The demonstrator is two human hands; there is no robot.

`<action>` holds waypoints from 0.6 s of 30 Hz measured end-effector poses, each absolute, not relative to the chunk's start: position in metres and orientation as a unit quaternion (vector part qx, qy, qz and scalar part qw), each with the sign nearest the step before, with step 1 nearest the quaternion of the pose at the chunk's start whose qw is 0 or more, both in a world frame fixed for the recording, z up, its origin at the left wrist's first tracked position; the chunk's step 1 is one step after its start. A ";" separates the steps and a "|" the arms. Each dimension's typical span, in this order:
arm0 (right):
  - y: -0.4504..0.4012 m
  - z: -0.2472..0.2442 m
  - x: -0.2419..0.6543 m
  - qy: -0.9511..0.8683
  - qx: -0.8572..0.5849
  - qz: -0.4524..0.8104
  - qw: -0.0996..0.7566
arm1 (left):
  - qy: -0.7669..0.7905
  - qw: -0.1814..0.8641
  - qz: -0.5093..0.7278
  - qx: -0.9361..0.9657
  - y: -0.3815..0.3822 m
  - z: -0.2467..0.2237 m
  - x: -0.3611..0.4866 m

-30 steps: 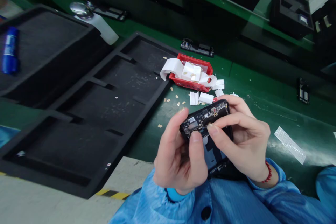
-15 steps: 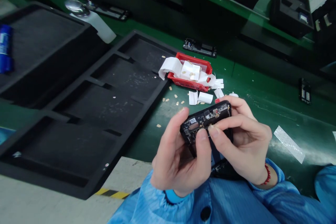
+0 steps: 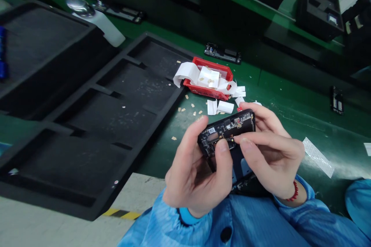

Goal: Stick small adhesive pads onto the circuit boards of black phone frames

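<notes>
An opened smartphone [image 3: 228,125] with its circuit board exposed is tilted in front of my body. My left hand [image 3: 199,170] is closed around its left end, with the thumb pressing on the board near the middle. Around the right end is my right hand [image 3: 269,154], its rear fingers behind the top edge. The right thumb and index finger come close together at the board, by a small gold-coloured contact; I cannot tell whether something is pinched there. The phone's lower part is partly hidden by both hands.
A red bin [image 3: 207,92] with white backing paper stands beyond the phone. Small tan pieces are scattered beside it. A black compartment tray [image 3: 104,154] lies at left. More opened phones [image 3: 222,53] rest on the green bench. A silvery strip [image 3: 319,158] lies at right.
My right thumb and index finger have drawn back to the right from the board's middle, uncovering a gold-coloured contact. My left hand keeps its hold on the phone.
</notes>
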State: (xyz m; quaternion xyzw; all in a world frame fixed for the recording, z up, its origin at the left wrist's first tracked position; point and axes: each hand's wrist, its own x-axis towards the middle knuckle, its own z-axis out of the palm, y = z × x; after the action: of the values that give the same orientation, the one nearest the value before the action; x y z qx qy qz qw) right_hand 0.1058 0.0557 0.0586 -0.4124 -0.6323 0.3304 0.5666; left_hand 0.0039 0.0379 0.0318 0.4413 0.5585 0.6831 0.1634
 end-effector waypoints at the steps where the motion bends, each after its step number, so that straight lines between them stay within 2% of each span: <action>1: 0.056 0.058 0.105 -0.631 -0.411 0.330 0.570 | 0.550 0.158 0.691 0.442 0.039 0.031 0.004; 18: 0.057 0.053 0.100 -0.590 -0.451 0.346 0.573 | 0.514 0.147 0.717 0.447 0.043 0.031 0.004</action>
State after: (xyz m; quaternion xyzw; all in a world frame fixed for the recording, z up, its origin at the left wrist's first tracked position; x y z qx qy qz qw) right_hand 0.0999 0.0568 0.0526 -0.4512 -0.5905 0.3463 0.5726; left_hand 0.0036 0.0429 0.0309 0.4470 0.5139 0.7173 0.1471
